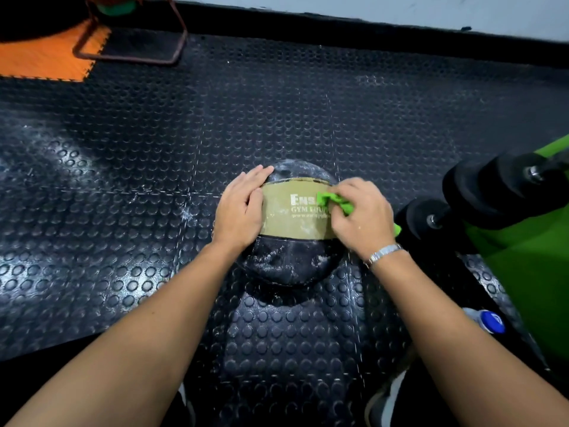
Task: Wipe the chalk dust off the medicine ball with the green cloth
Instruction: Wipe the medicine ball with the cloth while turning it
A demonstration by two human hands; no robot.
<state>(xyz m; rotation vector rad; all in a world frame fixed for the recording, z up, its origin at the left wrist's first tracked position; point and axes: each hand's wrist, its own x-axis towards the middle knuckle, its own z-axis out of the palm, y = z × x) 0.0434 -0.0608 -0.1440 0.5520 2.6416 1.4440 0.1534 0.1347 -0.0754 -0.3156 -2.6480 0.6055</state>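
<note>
Listing from the near edge of the studded rubber floor (138, 155) outward.

Item: bottle with a blue cap (492, 322), lying by the right edge.

Item: medicine ball (289, 263), black, resting on the floor near the middle, well short of the far edge. Chalk dust is still streaked white over its near face. The tan band reads "ENS…" and "GYM EQU…"; the rest is covered, and the web line below is too small to read.

Item: left hand (243, 208), fingers straight and together, pressed flat on the ball's left side, presumably to stop it rolling.

Item: right hand (363, 217), fingers curled, pinching the bunched green cloth (334, 202) against the band; wiping under way, far from finished.

Item: orange floor tile (46, 53), far left corner.
</note>
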